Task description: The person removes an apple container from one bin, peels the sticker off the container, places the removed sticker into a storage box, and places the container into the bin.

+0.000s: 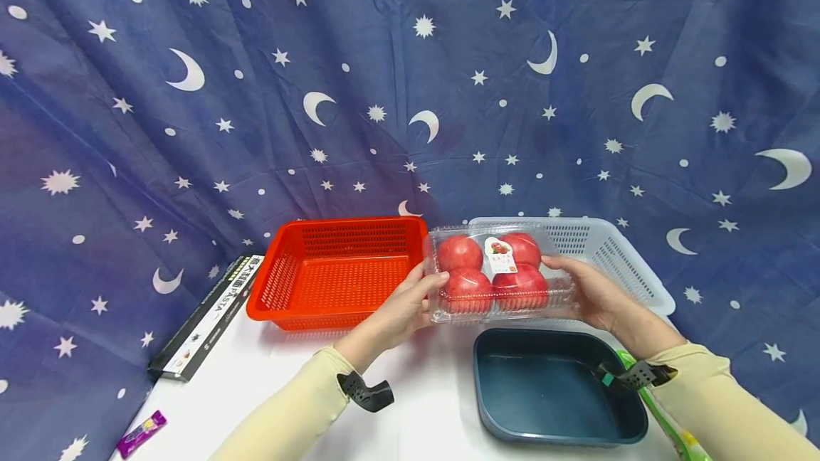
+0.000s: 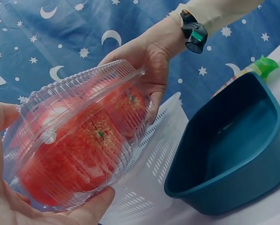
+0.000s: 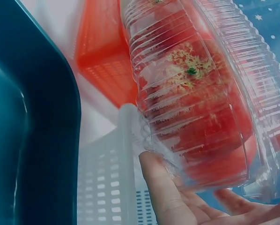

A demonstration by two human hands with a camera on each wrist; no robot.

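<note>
Both hands hold a clear plastic clamshell box (image 1: 488,304) up above the table, tilted towards me. Inside lie several red apples (image 1: 466,289), with yellowish patches round their green stems in the wrist views; a white label (image 1: 500,255) sits on the lid. My left hand (image 1: 402,310) grips the box's left end, thumb on the front and fingers beneath. At the opposite end, my right hand (image 1: 597,293) grips with its thumb near the top edge. The right wrist view shows the right fingers (image 3: 165,192) against the ribbed plastic. The lid looks closed.
A red basket (image 1: 349,320) stands at back left, and a white basket (image 1: 631,262) is partly behind the box. Nearer me is a dark blue tub (image 1: 557,440), beside a green packet (image 1: 679,436) under the right forearm. At left lie a pasta box (image 1: 208,319) and a purple wrapper (image 1: 142,434).
</note>
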